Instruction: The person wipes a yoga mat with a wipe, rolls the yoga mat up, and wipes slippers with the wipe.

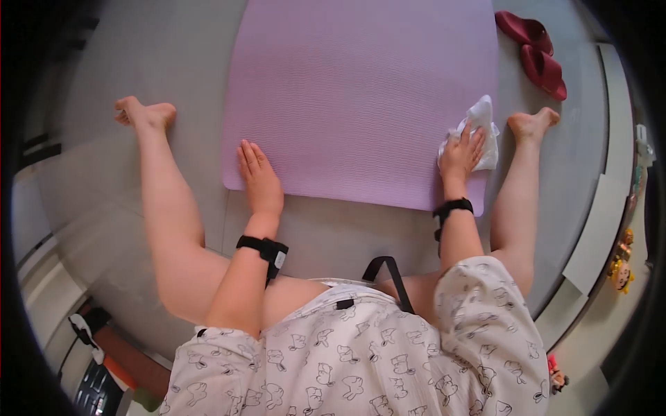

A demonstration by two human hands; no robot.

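A lilac ribbed exercise mat [354,90] lies on the floor in front of me. My left hand [260,177] rests flat on its near left corner, fingers stretched out and nothing held. Near the mat's right edge, my right hand [463,156] presses flat on a crumpled white cloth [488,149], fingers extended over it. Part of the cloth is hidden under that palm. Black straps [263,245] circle both wrists, the left one carrying a small pale device.
My bare legs [170,208] stretch out either side of the mat. Dark red slippers [543,69] lie beyond the right foot. A pale cabinet edge [590,229] runs along the right, with small toy figures [621,270]. A black strap [395,277] lies at my lap.
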